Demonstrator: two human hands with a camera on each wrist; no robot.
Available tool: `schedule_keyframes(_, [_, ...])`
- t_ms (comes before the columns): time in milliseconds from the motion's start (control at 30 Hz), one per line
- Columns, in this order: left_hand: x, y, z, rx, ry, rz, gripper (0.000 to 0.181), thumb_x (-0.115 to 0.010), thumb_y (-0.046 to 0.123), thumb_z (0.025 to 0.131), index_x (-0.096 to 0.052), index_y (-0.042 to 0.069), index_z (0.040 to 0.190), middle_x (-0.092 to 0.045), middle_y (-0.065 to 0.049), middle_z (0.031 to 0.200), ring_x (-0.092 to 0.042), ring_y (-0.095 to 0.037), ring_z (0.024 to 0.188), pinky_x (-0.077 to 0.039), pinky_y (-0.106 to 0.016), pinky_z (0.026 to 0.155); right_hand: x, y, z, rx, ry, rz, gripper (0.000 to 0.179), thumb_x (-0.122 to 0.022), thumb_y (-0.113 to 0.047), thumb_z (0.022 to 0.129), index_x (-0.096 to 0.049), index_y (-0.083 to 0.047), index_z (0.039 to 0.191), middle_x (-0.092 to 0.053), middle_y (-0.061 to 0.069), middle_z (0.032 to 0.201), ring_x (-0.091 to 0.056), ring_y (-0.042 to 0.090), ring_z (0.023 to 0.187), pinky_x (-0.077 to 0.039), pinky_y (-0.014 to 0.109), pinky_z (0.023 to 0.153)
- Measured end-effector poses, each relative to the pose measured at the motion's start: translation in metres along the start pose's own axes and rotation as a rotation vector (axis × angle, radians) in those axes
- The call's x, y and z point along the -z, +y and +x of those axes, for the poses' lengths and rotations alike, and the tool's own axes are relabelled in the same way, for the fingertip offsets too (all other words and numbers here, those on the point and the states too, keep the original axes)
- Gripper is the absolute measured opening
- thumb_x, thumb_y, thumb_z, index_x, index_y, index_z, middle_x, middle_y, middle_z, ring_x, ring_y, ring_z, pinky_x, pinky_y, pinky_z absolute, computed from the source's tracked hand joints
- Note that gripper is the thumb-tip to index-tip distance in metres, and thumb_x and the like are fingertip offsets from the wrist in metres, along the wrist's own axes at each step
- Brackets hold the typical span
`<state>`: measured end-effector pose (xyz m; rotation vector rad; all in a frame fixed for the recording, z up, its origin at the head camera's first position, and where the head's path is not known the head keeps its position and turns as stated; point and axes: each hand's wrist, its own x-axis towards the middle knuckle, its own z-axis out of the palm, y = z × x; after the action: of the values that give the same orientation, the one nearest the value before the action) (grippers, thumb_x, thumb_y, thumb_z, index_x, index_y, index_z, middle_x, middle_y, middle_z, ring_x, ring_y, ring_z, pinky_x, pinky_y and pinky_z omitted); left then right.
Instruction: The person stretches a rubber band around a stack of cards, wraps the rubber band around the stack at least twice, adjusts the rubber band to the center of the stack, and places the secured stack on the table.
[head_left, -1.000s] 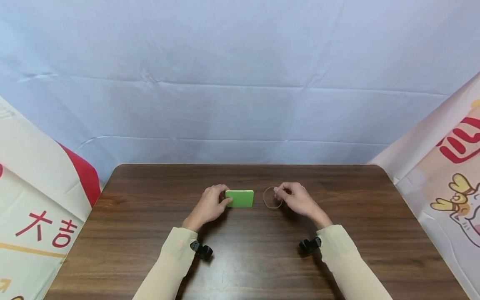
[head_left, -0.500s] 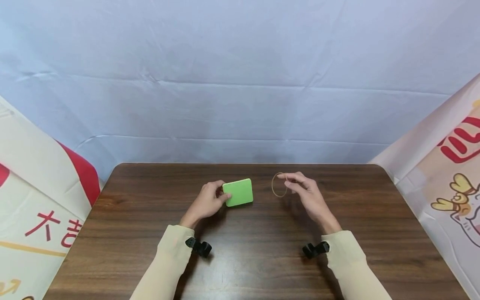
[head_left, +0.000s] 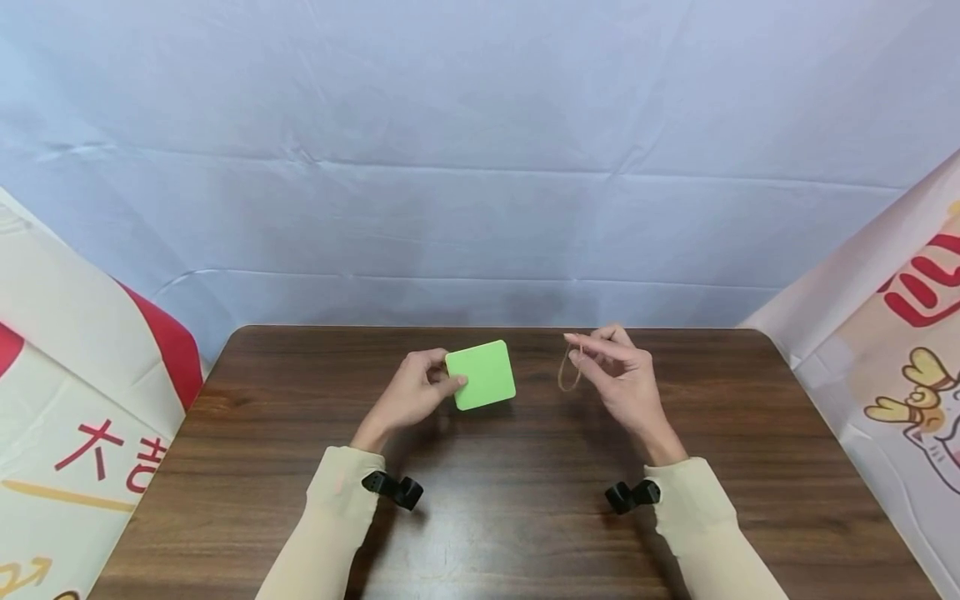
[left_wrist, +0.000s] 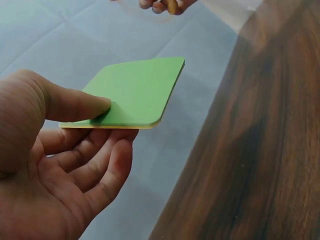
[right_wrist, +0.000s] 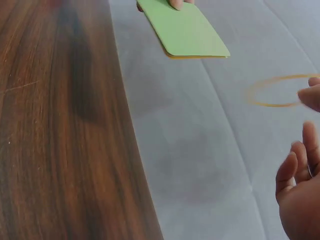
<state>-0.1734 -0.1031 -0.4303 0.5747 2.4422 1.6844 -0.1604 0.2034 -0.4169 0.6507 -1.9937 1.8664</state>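
My left hand (head_left: 411,392) holds a thin stack of green cards (head_left: 482,379) with rounded corners above the table. In the left wrist view its thumb (left_wrist: 80,103) presses on the green face, with the other fingers underneath. A yellow layer shows along the lower edge of the stack. To the right, my right hand (head_left: 628,385) pinches a thin tan rubber band (head_left: 561,377) between thumb and finger. The band hangs as a loose loop, apart from the cards. The right wrist view shows the band (right_wrist: 274,105) blurred and only part of the hand.
A dark brown wooden table (head_left: 487,517) lies under both hands. Behind it hangs a pale blue-grey cloth (head_left: 480,208). Printed cloths stand at the left (head_left: 82,400) and right (head_left: 900,358) sides. Each wrist carries a small black camera (head_left: 408,493).
The card stack has risen and tilted, so its green face shows more fully. My right hand has moved up and right with the rubber band, widening the gap between the hands.
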Motion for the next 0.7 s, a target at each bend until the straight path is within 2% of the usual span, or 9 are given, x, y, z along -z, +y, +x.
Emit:
schedule_keyframes(133, [0.002,0.004,0.001,0.023,0.011,-0.04,0.011,-0.07,0.002,0.092,-0.069,-0.002,0.102,-0.071,-0.008,0.086,-0.07,-0.023,0.077,-0.051,-0.029,0.07,-0.01,-0.018,0.002,0.002,0.026,-0.105,0.039,-0.075,0.02,0.078,-0.07,0.012,0.116,-0.048,0.016,0.093,-0.045,0.016,0.083,-0.041,0.026,0.071])
schedule_keyframes(200, [0.004,0.006,0.001,0.031,0.012,-0.063,0.011,-0.069,0.002,0.092,-0.069,-0.002,0.102,-0.072,-0.009,0.086,-0.07,-0.021,0.075,-0.051,-0.031,0.071,-0.013,-0.029,0.004,-0.015,0.004,-0.153,0.046,-0.078,0.019,0.075,-0.068,0.011,0.119,-0.049,0.013,0.094,-0.044,0.015,0.086,-0.039,0.03,0.073])
schedule_keyframes(367, [0.007,0.013,0.0,0.05,0.02,-0.123,0.012,-0.069,0.002,0.092,-0.069,-0.004,0.102,-0.072,-0.011,0.088,-0.07,-0.017,0.075,-0.053,-0.035,0.075,-0.016,-0.045,0.005,-0.104,-0.103,-0.245,0.055,-0.082,0.009,0.076,-0.066,0.004,0.128,-0.05,0.01,0.103,-0.047,0.015,0.098,-0.039,0.036,0.08])
schedule_keyframes(500, [0.009,0.015,-0.001,0.065,0.023,-0.174,0.014,-0.069,0.002,0.092,-0.068,-0.006,0.104,-0.072,-0.013,0.092,-0.071,-0.017,0.079,-0.054,-0.031,0.076,-0.016,-0.047,0.005,-0.13,-0.197,-0.273,0.059,-0.083,0.004,0.078,-0.064,-0.001,0.134,-0.049,0.012,0.109,-0.047,0.017,0.105,-0.037,0.043,0.085])
schedule_keyframes(700, [0.01,0.016,-0.001,0.075,0.015,-0.222,0.015,-0.068,0.001,0.093,-0.068,-0.007,0.105,-0.072,-0.014,0.096,-0.072,-0.018,0.082,-0.055,-0.031,0.079,-0.019,-0.049,0.004,-0.15,-0.291,-0.292,0.068,-0.086,-0.001,0.078,-0.06,-0.007,0.141,-0.046,0.009,0.109,-0.042,0.019,0.106,-0.034,0.038,0.085])
